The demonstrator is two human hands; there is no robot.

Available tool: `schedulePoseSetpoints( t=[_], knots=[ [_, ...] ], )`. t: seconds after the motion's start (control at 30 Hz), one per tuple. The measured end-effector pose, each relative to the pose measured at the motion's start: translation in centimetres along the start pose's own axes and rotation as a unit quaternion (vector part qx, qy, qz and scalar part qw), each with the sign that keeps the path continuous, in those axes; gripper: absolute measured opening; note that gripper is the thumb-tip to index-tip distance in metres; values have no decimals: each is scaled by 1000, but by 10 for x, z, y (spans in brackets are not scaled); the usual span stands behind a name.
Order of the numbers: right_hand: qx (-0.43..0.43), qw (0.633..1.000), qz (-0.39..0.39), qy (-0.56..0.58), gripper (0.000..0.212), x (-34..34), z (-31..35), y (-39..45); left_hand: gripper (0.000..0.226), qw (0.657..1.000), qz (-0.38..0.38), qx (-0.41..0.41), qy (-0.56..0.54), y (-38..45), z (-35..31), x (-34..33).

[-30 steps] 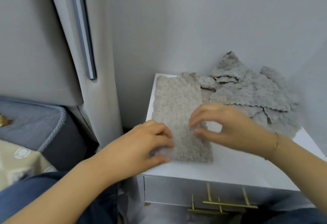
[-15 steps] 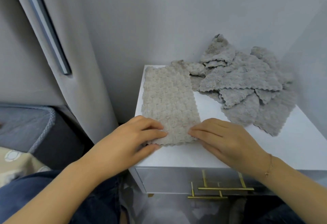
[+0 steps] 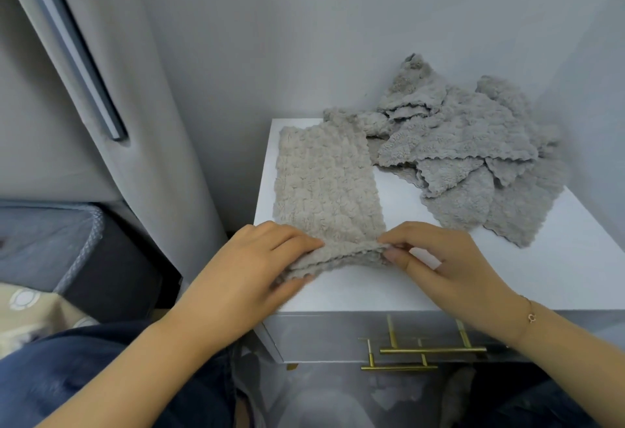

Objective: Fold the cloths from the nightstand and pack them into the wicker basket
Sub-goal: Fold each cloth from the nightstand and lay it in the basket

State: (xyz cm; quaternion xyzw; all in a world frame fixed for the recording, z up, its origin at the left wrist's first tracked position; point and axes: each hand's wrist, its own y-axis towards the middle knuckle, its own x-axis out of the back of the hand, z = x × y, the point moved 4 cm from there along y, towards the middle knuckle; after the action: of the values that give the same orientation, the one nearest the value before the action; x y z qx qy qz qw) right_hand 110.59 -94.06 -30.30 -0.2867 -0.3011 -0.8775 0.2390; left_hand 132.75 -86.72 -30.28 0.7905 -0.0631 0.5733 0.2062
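While left hand (image 3: 250, 268) and right hand (image 3: 449, 265) pinch folded cloth (image 3: 326, 187) | cloth pile (image 3: 473, 153) behind-right | nightstand (image 3: 355, 289)

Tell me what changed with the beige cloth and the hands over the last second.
Both hands, left hand and right hand, went from pressing the beige cloth flat to pinching its near edge and lifting it off the nightstand. The grey cloth pile stayed put.

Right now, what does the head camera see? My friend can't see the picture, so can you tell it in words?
Two hands, the left hand and the right hand, pinch the near edge of a beige folded cloth and lift it off a white nightstand. A heap of grey cloths lies behind, against the wall.
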Motion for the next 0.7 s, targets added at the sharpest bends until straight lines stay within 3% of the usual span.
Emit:
schedulePoseSetpoints(
  t=[0.17,0.33,0.4,0.53,0.7],
  knots=[
    [-54,997,-7,61,19,9,4,-3,30,996,-91,-6,-19,-3,-2,12],
    [65,981,111,-145,53,2,8,-9,42,976,-45,132,-168,-8,2,7],
    [91,972,119,-181,52,-5,8,-9,38,967,-24,165,-191,-7,2,5],
    [42,993,79,-80,39,-3,9,-1,22,940,-26,211,-267,-4,0,10],
    [-112,989,75,58,54,-4,-8,3,29,911,-47,270,-308,-4,9,7]
  ],
)
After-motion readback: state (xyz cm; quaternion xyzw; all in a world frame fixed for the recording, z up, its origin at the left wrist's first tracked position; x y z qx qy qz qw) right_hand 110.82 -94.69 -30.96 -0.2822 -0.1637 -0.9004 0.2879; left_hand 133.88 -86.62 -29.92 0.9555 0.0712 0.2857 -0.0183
